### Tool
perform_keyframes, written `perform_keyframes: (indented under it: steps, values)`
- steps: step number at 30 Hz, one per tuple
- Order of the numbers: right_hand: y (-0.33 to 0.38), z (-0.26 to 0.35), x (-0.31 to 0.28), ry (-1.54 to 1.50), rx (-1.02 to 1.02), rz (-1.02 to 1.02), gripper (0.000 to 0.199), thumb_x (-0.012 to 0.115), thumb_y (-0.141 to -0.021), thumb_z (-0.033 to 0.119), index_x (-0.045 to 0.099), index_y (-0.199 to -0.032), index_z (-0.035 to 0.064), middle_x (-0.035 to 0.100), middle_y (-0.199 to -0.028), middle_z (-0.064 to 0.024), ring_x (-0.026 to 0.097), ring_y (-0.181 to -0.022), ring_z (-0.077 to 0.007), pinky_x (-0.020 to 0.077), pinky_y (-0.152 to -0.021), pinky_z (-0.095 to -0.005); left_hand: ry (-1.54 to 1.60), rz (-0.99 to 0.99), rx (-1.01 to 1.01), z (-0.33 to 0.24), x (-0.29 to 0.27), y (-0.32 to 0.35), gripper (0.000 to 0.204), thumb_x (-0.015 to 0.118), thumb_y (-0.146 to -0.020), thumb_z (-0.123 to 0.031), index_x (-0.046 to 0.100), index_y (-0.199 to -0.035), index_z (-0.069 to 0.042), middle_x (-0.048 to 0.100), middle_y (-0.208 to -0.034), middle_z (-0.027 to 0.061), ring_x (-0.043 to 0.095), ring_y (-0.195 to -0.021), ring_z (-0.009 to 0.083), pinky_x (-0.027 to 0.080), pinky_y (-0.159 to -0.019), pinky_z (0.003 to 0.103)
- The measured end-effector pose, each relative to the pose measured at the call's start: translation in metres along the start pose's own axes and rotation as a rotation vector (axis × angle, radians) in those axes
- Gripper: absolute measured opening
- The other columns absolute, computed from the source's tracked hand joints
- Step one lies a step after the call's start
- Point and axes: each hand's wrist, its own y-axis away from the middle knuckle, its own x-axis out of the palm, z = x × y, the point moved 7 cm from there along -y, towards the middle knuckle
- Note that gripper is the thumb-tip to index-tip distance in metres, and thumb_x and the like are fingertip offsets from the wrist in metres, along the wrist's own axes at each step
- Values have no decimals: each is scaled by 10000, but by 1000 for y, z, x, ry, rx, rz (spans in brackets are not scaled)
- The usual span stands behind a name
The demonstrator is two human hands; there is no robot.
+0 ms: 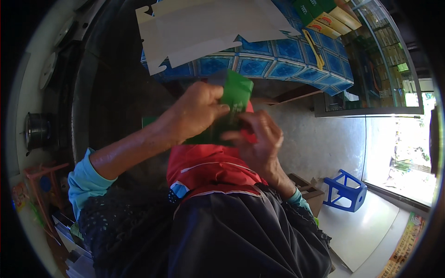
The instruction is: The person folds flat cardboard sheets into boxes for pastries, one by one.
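A green cardboard box (238,92) is held up above my lap, its top flap angled. My left hand (199,109) is closed on the box's left side, with the thumb and fingers pressed against the card. At the lower right of the box is my right hand (262,139), its fingers bent toward the card and smeared by motion. Whether those fingers grip it, I cannot tell. Under both hands, red cloth (213,164) lies across my lap, over dark clothing.
Ahead stands a table with a blue tiled-pattern cover (252,65). It bears a large pale cardboard sheet (208,32) with notched edges, a yellow cutter knife (314,50) and several green-and-yellow boxes (324,18). A glass display case (380,60) stands right; a blue plastic stool (345,191) lies tipped below it.
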Motion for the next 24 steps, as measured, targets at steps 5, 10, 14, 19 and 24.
perform_keyframes:
  steps: [5,10,14,19,24]
  values:
    - [-39,-8,-40,-96,-127,-1,423,846,-726,218,686,-1061,16,643,-928,-82,597,-853,-229,497,-720,-349,-134,349,-38,8,12,2,217,661,-872,-30,658,-1051,94,713,-875,78,656,-809,87,510,-732,261]
    - [-46,-28,-20,-295,4,444,342,832,-700,114,728,-1022,67,647,-939,-56,594,-946,-212,485,-815,-360,-26,458,-207,21,24,-7,345,704,-785,-59,665,-1099,80,697,-921,79,639,-834,135,497,-756,289]
    - [-53,-25,-20,-340,-66,512,291,825,-662,44,715,-931,71,647,-906,-52,599,-918,-213,492,-799,-364,-32,376,-119,30,23,-22,298,761,-787,-60,680,-1044,66,715,-889,86,665,-802,118,518,-745,273]
    - [-50,-32,-16,-329,-31,508,266,822,-635,6,679,-852,64,629,-851,-50,604,-849,-244,495,-758,-376,72,353,-162,43,18,-27,268,769,-765,-31,702,-1006,67,718,-877,79,672,-796,129,524,-756,280]
    - [-48,-25,-15,-293,-155,489,263,805,-637,-11,652,-841,57,589,-798,-57,598,-810,-259,489,-710,-383,78,319,-225,48,18,-29,238,755,-743,21,725,-976,56,722,-856,69,670,-773,124,519,-726,274]
